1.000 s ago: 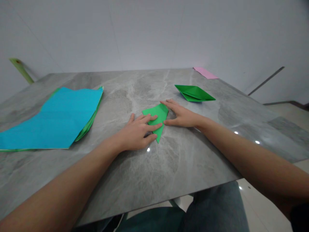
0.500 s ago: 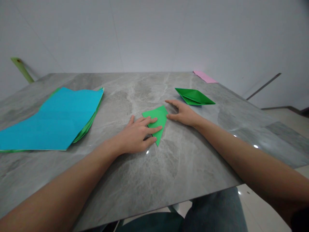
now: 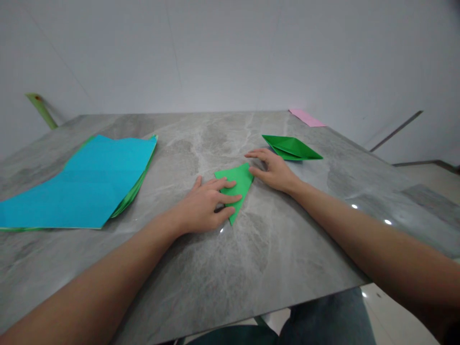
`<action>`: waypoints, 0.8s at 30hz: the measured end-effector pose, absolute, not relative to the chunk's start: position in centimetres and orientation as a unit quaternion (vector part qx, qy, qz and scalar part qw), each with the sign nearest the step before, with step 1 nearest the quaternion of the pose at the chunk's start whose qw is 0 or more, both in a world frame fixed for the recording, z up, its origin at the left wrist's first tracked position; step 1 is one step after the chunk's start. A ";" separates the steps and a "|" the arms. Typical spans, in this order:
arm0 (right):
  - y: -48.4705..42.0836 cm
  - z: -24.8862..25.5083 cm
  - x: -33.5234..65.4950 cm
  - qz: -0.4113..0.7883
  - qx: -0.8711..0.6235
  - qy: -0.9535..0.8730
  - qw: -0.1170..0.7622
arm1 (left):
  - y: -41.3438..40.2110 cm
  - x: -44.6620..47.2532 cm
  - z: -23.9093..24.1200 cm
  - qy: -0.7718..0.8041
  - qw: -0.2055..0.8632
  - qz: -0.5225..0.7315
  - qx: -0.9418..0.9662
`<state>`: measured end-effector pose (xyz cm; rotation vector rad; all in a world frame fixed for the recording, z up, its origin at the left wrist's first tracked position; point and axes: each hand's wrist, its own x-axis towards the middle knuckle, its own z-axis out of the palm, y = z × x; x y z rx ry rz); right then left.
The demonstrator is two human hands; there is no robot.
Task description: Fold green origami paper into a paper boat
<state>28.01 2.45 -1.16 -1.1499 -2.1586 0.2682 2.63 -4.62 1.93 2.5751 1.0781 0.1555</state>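
Note:
A folded triangle of bright green paper (image 3: pixel 239 184) lies flat on the grey marble table (image 3: pixel 201 268), its point towards me. My left hand (image 3: pixel 204 203) rests palm down with spread fingers over its left side, pressing it to the stone. My right hand (image 3: pixel 273 172) lies on the table just right of the triangle's top corner, fingers apart and holding nothing. Beyond that hand sits a folded green paper boat shape (image 3: pixel 292 148), apart from my fingers.
A stack of blue paper sheets (image 3: pixel 79 184) with green edges lies at the table's left. A pink sheet (image 3: pixel 307 117) lies at the far right corner. A yellow-green strip (image 3: pixel 41 110) leans against the wall behind. My jeans show below the near edge.
My right hand has moved off the top of the green triangle to its right side. My left hand stays on the paper. The whole scene sits slightly lower in view.

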 end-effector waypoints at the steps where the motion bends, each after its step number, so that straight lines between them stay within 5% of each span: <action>1: 2.1 -1.0 27.8 0.106 -0.418 -0.843 0.323 | -4.6 2.6 1.9 0.379 0.178 0.061 0.906; 6: 1.9 -1.2 27.6 0.121 -0.420 -0.860 0.262 | -4.3 2.5 1.9 0.368 0.188 0.056 0.909; 16: 3.3 -1.8 28.2 0.090 -0.517 -0.794 0.307 | -4.4 2.5 2.1 0.384 0.178 0.019 0.906; 21: 1.4 -0.6 26.7 0.052 -0.432 -0.826 0.358 | -4.3 2.5 1.8 0.417 0.148 -0.001 0.897; 24: -0.1 -0.1 25.3 0.094 -0.359 -0.875 0.311 | -4.1 2.5 1.6 0.440 0.133 -0.010 0.888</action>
